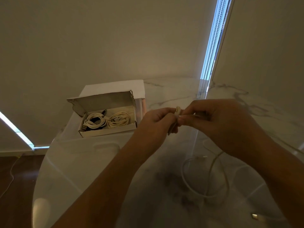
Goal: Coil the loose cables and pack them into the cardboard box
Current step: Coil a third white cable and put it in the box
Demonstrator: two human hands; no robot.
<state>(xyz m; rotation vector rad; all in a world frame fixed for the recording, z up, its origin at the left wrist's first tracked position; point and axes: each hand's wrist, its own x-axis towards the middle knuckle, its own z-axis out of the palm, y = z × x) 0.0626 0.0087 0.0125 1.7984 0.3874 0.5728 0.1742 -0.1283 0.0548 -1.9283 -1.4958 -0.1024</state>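
Observation:
An open cardboard box (105,131) sits at the table's far left with its lid raised. Inside it lie coiled white cables (107,120) and something dark. Both my hands are held above the table's middle and pinch one white cable (178,111) between them. My left hand (156,120) grips it from the left, my right hand (218,119) from the right. The rest of this cable (212,170) trails down from under my right hand and loops loosely on the table.
The round marble table (82,162) has its curved edge at the left. A white sheet (115,88) lies behind the box. A small metallic plug (255,216) rests at the near right. Another white cord (11,171) lies on the dark floor at the left.

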